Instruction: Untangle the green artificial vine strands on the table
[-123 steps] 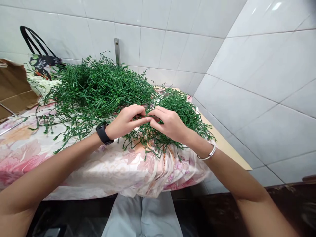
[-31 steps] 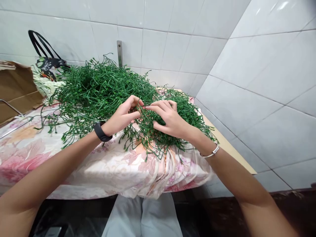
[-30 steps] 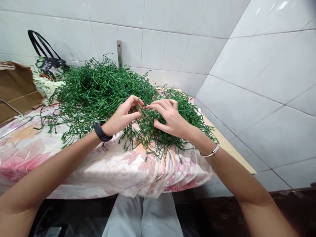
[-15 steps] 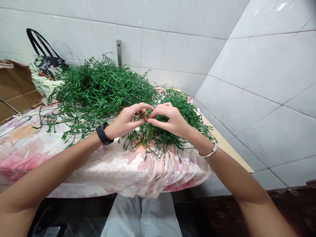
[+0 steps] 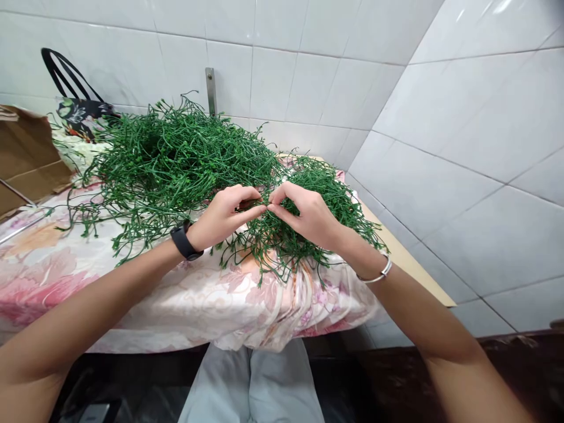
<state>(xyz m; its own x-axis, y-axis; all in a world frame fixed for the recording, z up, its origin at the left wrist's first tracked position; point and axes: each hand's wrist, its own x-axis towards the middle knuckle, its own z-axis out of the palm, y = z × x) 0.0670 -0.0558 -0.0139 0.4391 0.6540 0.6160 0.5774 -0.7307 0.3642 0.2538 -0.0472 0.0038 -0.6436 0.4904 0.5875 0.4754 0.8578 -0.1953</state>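
Observation:
A large heap of green artificial stems with small budded tips lies on the table, and a smaller pile of the same stems spreads to its right. Over the front of the smaller pile, my left hand comes in from the left with thumb and fingers pinched on a green stem. My right hand faces it in a pinch on a green stem too, its fingertips almost meeting the left ones. Whether both pinch one stem, I cannot tell. A black band is on the left wrist, a silver bangle on the right.
A flowered cloth covers the table and bunches at the front edge. At left lie a cardboard box, a thin metal rod and white flowers. Behind them stands a flowered black bag. Tiled walls close the back and right.
My fingertips have drawn slightly apart; before, the hands overlapped at the fingers. The right hand's fingers have lifted and closed into a clearer pinch. The piles look the same.

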